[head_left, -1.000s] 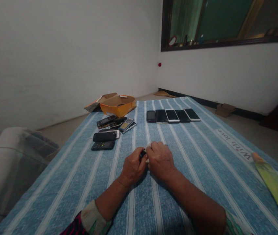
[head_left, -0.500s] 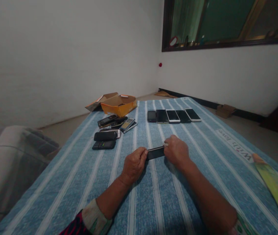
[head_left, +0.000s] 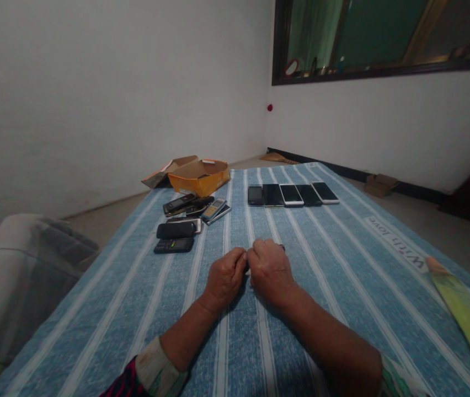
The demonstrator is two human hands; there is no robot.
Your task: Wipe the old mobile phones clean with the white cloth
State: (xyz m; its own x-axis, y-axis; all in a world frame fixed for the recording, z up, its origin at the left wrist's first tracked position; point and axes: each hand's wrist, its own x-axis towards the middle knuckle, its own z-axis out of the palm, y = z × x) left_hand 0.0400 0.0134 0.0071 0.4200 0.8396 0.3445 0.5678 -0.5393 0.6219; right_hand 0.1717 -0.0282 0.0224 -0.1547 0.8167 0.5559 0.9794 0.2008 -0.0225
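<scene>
Both hands rest together on the blue striped cloth (head_left: pixel 135 309) near its middle. My left hand (head_left: pixel 225 278) pinches the left end of a dark phone (head_left: pixel 282 247), which is almost fully hidden. My right hand (head_left: pixel 270 270) is closed over that phone, covering it; only its far right tip shows. Whether the right fingers also hold a small white cloth I cannot tell. A row of several smartphones (head_left: pixel 291 194) lies screen-up farther back.
A heap of several older phones (head_left: pixel 185 220) lies at the back left, beside an open orange cardboard box (head_left: pixel 198 175). A yellow-green strip (head_left: pixel 466 317) lies at the right edge. Folded grey fabric (head_left: pixel 15 264) sits at left. White walls enclose the corner.
Half a second ago my right hand was at the phone's right end, leaving it uncovered. It has slid back left over the phone, meeting my left hand, which stayed put.
</scene>
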